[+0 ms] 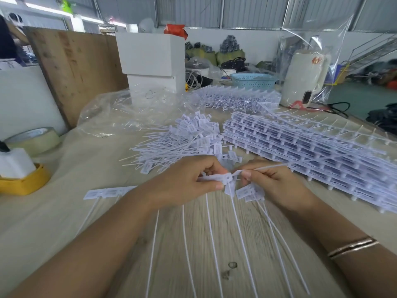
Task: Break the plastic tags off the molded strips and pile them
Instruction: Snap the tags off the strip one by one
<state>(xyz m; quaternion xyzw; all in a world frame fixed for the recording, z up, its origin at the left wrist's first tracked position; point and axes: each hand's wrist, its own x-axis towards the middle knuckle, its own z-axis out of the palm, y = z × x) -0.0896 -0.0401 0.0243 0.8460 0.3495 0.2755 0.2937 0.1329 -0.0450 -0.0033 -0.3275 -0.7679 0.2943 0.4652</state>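
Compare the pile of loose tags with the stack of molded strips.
The pile of loose tags lies jumbled, tails pointing many ways; the stack of molded strips is layered in neat rows. Pile tags are separate; stack tags remain joined. The pile lies left of the stack. Both are white plastic.

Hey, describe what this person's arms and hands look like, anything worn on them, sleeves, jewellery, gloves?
Both forearms are bare, with no sleeves in view and no gloves. The left hand shows no jewellery. The right hand has a thin metallic bangle, rose-gold in tone, on its wrist. Fingernails look short and unpainted.
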